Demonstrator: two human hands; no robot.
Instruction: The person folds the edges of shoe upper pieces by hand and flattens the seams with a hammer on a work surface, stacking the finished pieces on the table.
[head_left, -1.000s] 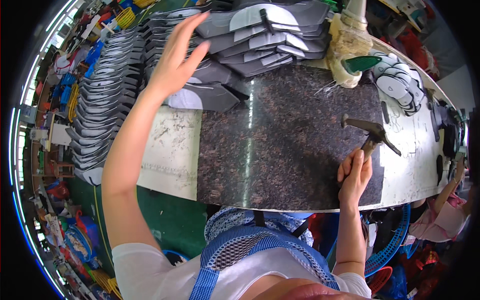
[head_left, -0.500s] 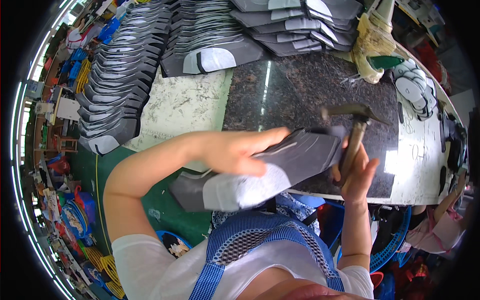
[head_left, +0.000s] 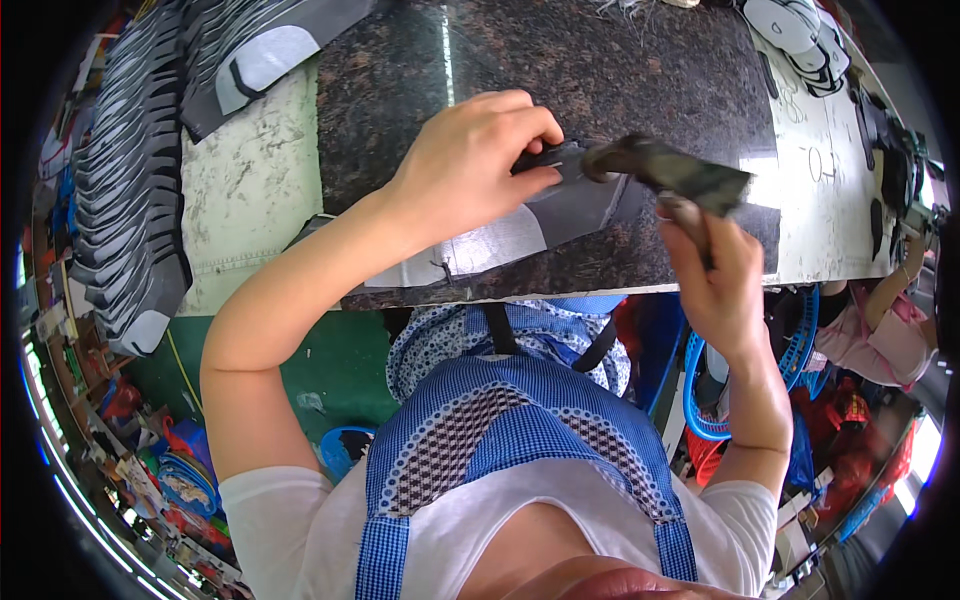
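Note:
A flat dark grey cut piece (head_left: 580, 205) with a light half-round patch lies on the dark speckled slab (head_left: 690, 60) near its front edge. My left hand (head_left: 480, 155) is over it, thumb and forefinger pinching a dark folded edge of the piece. My palm and forearm hide part of its left end. In my right hand (head_left: 725, 275) is a hammer, gripped by its handle. The hammer head (head_left: 680, 172), slightly blurred, is at the piece's right end, close to my left fingertips. Whether it touches the piece I cannot tell.
Long overlapping rows of similar grey pieces (head_left: 130, 190) line the left side, with more at the far left (head_left: 270, 60). White-and-black pieces (head_left: 790, 35) sit at the far right. A blue basket (head_left: 700, 390) stands below the table's front edge. Another person's arm (head_left: 895, 285) shows at right.
The grey piece has gone from being held above the table's front edge to lying on the slab. My left fingers now pinch its edge, and the hammer has come toward it. The view has shifted.

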